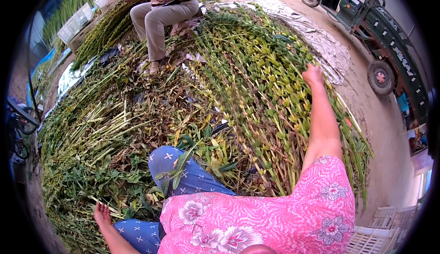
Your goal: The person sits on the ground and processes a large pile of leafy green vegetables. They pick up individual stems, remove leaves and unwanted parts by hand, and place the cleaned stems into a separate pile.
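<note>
At the lower left, my left hand [103,213] rests palm up beside cut green stalks and loose leaves, with its fingers a little apart; whether it holds a stalk I cannot tell. My right arm stretches far forward to the right. My right hand [313,75] is bent at the far edge of a thick layer of long, podded stalks [271,92], its fingers curled at a stalk and partly hidden. Bare cut stalks [106,127] lie in a heap on the left. Loose leaves lie across my knee [184,171].
Ahead sits another person [168,13] beside a bundle of podded stalks [110,30]. White plastic crates [75,22] stand at the upper left, more crates [373,236] at the lower right. A green cargo tricycle [388,37] is parked right, past a pale sheet [295,23].
</note>
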Available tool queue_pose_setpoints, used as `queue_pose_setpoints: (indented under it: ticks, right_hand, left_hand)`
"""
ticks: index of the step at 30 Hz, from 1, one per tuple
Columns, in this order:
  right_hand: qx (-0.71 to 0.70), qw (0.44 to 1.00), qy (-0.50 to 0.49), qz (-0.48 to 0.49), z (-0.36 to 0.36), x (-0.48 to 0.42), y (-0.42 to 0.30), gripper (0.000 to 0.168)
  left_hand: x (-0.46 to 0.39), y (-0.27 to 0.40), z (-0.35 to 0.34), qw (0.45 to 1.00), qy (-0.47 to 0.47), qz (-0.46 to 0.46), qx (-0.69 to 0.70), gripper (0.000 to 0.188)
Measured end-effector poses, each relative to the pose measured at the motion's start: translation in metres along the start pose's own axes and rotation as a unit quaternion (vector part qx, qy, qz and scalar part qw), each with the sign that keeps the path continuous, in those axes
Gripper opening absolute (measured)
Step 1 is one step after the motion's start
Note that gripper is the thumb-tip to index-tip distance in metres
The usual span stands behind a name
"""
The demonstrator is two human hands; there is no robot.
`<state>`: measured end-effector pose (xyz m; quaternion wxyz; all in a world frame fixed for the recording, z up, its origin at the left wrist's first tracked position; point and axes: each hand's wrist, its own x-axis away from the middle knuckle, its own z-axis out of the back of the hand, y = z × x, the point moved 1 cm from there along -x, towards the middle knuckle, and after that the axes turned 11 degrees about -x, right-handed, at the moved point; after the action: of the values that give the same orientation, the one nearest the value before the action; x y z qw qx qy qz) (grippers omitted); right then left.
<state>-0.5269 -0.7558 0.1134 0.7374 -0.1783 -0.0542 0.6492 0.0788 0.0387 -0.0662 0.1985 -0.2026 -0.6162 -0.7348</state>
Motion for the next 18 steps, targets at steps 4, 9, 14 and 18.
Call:
queue_pose_setpoints:
  ticks: [4,9,14,18]
  right_hand:
    - [-0.010,0.998,0.028,0.063,0.016,0.013,-0.049,0.041]
    - [-0.146,0.958,0.062,0.238,-0.043,-0.040,-0.060,0.031]
    - [-0.250,0.926,0.140,0.244,-0.089,-0.086,-0.071,0.034]
    - [-0.191,0.951,0.131,0.206,-0.104,-0.119,-0.069,0.045]
  left_hand:
    - [0.003,-0.004,0.037,0.999,0.039,0.033,0.018,0.034]
    - [0.006,-0.004,0.040,0.998,0.056,0.027,0.012,0.033]
    - [0.008,-0.002,0.046,0.998,0.056,0.019,0.021,0.035]
    - [0.014,-0.004,0.032,0.996,0.083,0.006,0.019,0.037]
